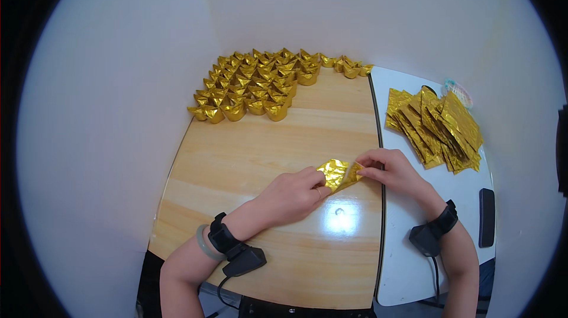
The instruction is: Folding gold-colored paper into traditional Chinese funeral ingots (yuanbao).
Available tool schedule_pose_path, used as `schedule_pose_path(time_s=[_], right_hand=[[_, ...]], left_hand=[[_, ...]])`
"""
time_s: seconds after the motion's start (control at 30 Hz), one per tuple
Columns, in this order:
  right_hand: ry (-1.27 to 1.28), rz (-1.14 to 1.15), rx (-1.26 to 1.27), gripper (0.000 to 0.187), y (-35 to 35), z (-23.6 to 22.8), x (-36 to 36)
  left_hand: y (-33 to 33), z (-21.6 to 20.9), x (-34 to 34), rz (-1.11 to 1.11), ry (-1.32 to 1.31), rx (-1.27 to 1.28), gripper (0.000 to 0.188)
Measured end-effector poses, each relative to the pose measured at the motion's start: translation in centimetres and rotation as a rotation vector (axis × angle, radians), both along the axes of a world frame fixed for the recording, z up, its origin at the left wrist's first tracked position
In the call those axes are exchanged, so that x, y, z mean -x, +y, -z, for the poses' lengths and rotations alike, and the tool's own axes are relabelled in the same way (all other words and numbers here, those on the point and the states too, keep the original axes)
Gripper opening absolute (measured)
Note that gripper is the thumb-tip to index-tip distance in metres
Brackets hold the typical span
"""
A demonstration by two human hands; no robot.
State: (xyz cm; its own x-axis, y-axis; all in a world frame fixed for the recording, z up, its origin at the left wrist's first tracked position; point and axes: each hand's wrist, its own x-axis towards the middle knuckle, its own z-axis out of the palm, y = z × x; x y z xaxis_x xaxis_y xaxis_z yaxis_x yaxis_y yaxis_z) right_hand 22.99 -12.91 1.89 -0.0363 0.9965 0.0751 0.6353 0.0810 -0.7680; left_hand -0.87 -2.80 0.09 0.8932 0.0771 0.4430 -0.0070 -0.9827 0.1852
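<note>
A partly folded sheet of gold foil paper [333, 170] is between my two hands, over the right part of the wooden table. My left hand [296, 192] pinches its left and lower edge, fingers closed. With thumb and fingertips, my right hand [387, 169] grips the right corner, which stands raised away from the rest of the sheet. Many folded gold paper ingots [248, 84] stand in rows at the table's far left. A pile of flat gold foil sheets [436, 125] lies on the white table to the right of my right hand.
The wooden table [236, 158] meets the white table [408, 282] along a dark seam. A black oblong object [486, 217] lies at the white table's right edge. A few more ingots [350, 68] stand near the back wall [355, 10]. Cables hang from black devices on both my wrists.
</note>
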Motion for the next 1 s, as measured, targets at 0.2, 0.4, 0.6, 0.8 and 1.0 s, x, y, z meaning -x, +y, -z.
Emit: schedule_pose_path(time_s=[0.2, 0.4, 0.6, 0.8, 1.0], right_hand=[[-0.119, 0.061, -0.074, 0.026, 0.9, 0.8, 1.0], [-0.145, 0.043, -0.056, 0.019, 1.7, 0.4, 1.4], [-0.151, 0.017, -0.102, 0.016, 2.0, 1.2, 0.9], [-0.258, 0.055, -0.13, 0.012, 1.8, 1.4, 1.4], [-0.375, 0.085, -0.21, 0.013, 1.6, 1.2, 1.8]], left_hand=[[-0.6, -1.6, -0.2, -0.006, 0.085, 0.062, 0.031], [-0.3, -1.1, -0.1, 0.009, 0.132, 0.059, 0.033], [-0.4, -1.2, -0.1, 0.011, 0.156, 0.012, 0.036], [-0.4, -1.5, -0.1, 0.007, 0.188, -0.014, 0.042], [-0.3, -1.3, -0.2, 0.02, 0.184, -0.016, 0.039]])
